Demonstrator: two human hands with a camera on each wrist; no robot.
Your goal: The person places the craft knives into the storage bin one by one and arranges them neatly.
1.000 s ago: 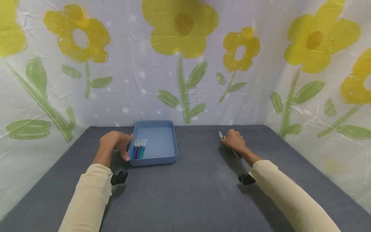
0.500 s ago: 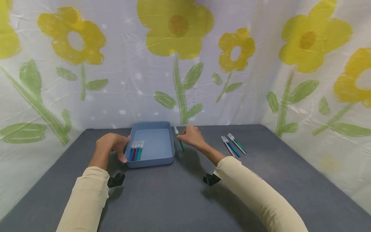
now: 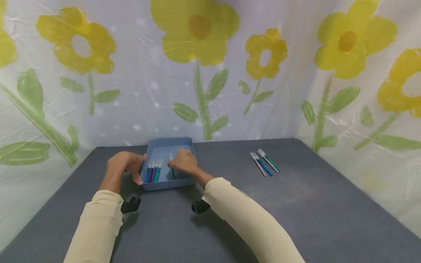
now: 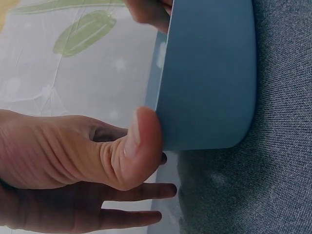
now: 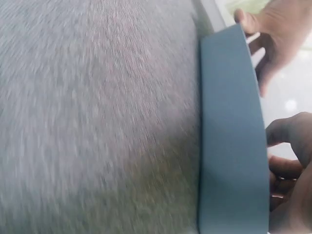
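Note:
A shallow blue tray [image 3: 169,185] stands at the back of the table. Several markers [image 3: 154,171] with clear caps, blue, red and green, lie side by side along its left part. My left hand [image 3: 126,164] rests at the tray's left side; in the left wrist view its thumb [image 4: 144,134] touches the near corner and two fingers stretch out straight. Inside the tray, right of the row, my right hand [image 3: 185,161] pinches a green marker [image 3: 173,173], cap end away from me. In the right wrist view, its fingers are partly hidden behind the tray's front wall.
To the right on the dark grey table [image 3: 210,226] lies a loose group of several markers [image 3: 264,162], white, blue and green. A white curtain [image 3: 230,120] painted with yellow flowers hangs behind the table and along its sides.
My right hand has lifted a green marker from the group on the right and carried it left, over the rim into the tray. The left hand has stayed at the tray's side.

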